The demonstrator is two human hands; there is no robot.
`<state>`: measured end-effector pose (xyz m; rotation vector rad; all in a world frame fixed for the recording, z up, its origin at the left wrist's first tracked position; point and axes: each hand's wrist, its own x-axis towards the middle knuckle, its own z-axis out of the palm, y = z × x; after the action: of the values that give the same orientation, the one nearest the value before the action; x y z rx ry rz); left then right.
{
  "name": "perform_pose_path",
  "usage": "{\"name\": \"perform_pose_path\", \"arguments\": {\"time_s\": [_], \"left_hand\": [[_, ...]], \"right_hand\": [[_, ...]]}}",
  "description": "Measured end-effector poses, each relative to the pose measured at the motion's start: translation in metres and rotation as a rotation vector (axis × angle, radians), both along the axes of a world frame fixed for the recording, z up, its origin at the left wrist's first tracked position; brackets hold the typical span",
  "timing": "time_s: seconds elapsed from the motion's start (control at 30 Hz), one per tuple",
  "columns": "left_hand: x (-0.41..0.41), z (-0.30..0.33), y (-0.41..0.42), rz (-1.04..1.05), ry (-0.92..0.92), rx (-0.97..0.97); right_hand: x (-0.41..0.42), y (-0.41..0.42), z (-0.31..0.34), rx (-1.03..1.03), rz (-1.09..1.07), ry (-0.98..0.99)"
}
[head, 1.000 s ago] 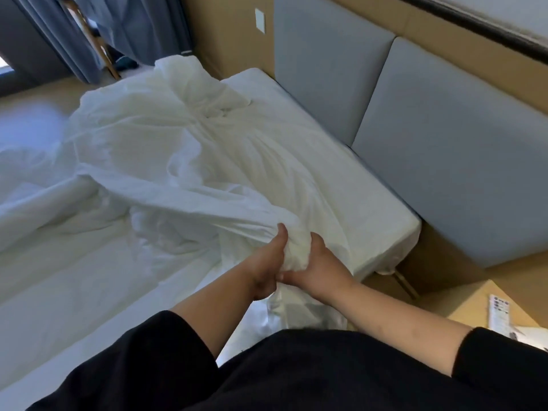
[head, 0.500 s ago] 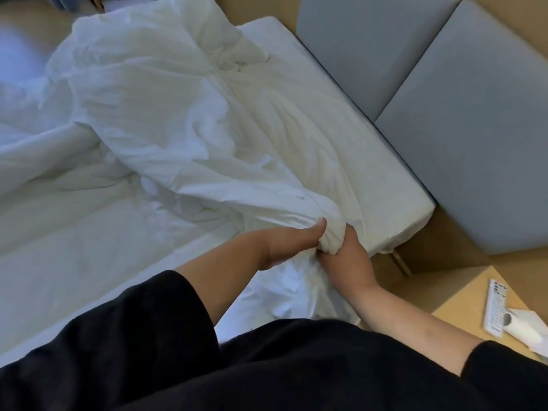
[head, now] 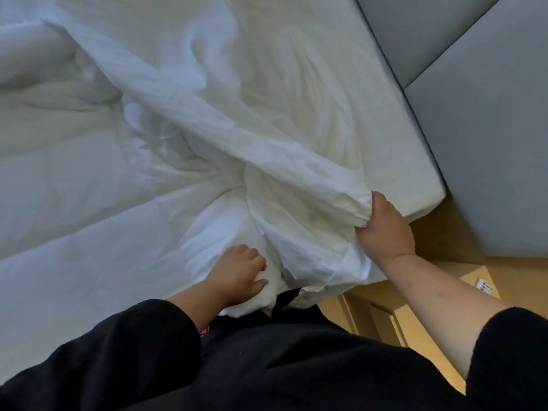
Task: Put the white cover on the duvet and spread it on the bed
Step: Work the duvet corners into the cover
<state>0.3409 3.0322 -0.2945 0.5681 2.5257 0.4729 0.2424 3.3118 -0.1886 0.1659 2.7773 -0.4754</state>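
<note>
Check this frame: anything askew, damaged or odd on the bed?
Nothing damaged or spilled. The white cover lies bunched and twisted across the bed rather than spread flat, as fits mid-task. The right hand grips a gathered edge near the bed's corner; the left hand grips a wad of white fabric at the near edge.

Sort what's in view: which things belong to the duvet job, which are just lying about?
Job: white cover, duvet, bed, left hand, right hand.
Lying about: grey headboard panels, wooden bedside table, small printed card.
</note>
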Motion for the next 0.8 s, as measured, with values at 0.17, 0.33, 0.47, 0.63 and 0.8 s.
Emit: {"name": "perform_pose_path", "arguments": {"time_s": [0.17,0.33,0.47,0.63,0.8], "left_hand": [[0.056,-0.032,0.017,-0.259,-0.135,-0.454],[0.050,-0.037,0.014,-0.058,-0.049,-0.498],[0.022,-0.007,0.023,0.465,-0.092,-0.123],[0.007,0.076,0.023,1.068,0.103,0.280],[0.001,0.189,-0.001,1.473,0.536,0.606]], "right_hand": [[-0.007,0.016,-0.021,-0.035,0.034,-0.038],[-0.020,0.031,-0.029,-0.069,0.084,-0.030],[-0.019,0.034,-0.019,-0.094,0.132,-0.034],[-0.018,0.037,0.002,-0.138,0.175,-0.009],[-0.025,0.042,0.032,-0.146,0.146,-0.005]]}}
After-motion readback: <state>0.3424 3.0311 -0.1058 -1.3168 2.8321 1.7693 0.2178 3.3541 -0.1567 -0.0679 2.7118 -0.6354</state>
